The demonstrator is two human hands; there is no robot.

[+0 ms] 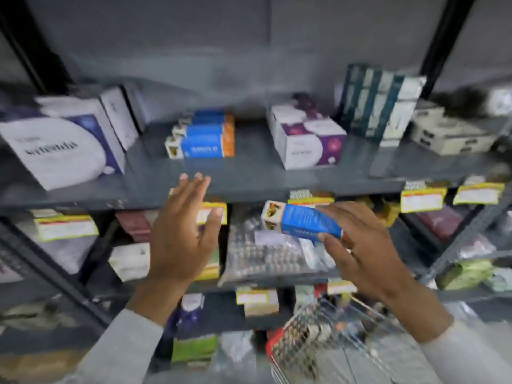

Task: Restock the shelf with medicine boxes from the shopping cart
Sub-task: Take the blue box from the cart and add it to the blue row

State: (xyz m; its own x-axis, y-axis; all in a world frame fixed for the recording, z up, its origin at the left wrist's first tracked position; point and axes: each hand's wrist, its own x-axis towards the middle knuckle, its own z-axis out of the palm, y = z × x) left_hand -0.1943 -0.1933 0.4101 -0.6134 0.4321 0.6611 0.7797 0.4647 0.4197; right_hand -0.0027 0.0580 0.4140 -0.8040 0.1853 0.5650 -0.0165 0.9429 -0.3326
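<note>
Right hand (357, 245) grips 1 blue box (307, 221); shopping cart (310, 345) contents blurred.

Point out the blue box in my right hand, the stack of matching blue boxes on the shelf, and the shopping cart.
blue box (307, 220): head view, on its blue side face.
stack of matching blue boxes (203, 145): head view, front box's blue face.
shopping cart (310, 347): head view, wire mesh wall.

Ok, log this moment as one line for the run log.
right hand: holding blue box | left hand: open, empty, raised toward shelf | matching blue boxes on shelf | cart below | box not yet placed
</note>
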